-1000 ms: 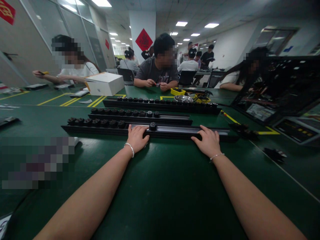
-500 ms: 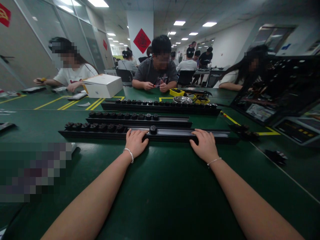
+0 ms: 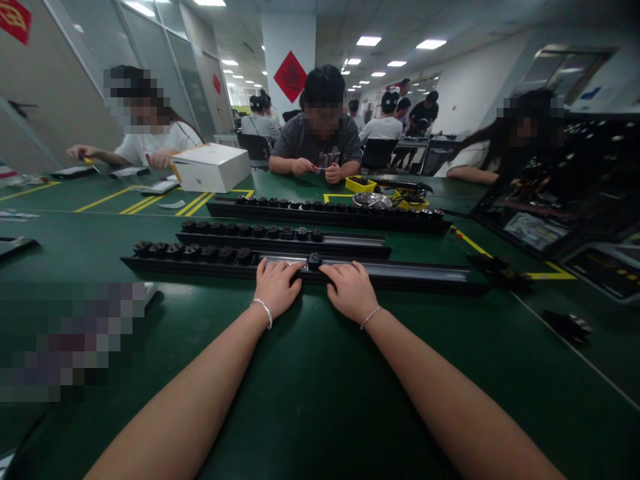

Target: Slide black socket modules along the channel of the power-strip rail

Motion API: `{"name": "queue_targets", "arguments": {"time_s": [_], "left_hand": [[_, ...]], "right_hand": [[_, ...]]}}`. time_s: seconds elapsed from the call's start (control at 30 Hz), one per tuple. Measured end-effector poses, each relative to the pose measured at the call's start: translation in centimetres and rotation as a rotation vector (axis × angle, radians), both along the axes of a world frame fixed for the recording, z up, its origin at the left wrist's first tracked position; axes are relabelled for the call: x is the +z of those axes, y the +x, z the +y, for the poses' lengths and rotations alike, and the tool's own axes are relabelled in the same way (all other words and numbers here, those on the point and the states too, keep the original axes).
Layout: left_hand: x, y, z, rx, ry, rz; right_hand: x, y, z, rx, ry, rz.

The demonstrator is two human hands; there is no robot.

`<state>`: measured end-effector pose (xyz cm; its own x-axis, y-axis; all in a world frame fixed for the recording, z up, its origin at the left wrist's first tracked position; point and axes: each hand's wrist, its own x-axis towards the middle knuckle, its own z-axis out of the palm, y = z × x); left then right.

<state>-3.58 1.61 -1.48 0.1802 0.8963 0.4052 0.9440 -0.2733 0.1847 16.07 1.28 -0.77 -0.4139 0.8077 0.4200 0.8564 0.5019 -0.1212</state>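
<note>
A long black power track (image 3: 425, 283) with a silver channel lies across the green table in front of me. Several black round socket modules (image 3: 210, 254) sit together on its left part. A single socket module (image 3: 315, 261) stands apart near the middle. My left hand (image 3: 277, 285) grips the track's near edge just left of that module, fingers over the top and thumb in front, index fingertip close to the module. On its right side, my right hand (image 3: 351, 291) holds the track edge the same way, its index fingertip at the module.
Two more tracks with sockets lie behind, a shorter one (image 3: 350, 249) and a longer one (image 3: 325, 217). Farther back are a white box (image 3: 215, 168), a yellow tray (image 3: 361, 185) and a metal bowl (image 3: 373, 201). Dark parts (image 3: 567, 327) lie right. Co-workers sit around the table.
My right hand has moved left along the track, from its right part to beside the single socket module. My left hand stays on the track. The view has shifted slightly.
</note>
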Motion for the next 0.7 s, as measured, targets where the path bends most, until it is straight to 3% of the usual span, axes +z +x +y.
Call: {"name": "queue_targets", "arguments": {"time_s": [0.7], "left_hand": [[0.0, 0.2, -0.2, 0.002, -0.016, 0.007]], "right_hand": [[0.0, 0.5, -0.3, -0.035, 0.001, -0.087]]}}
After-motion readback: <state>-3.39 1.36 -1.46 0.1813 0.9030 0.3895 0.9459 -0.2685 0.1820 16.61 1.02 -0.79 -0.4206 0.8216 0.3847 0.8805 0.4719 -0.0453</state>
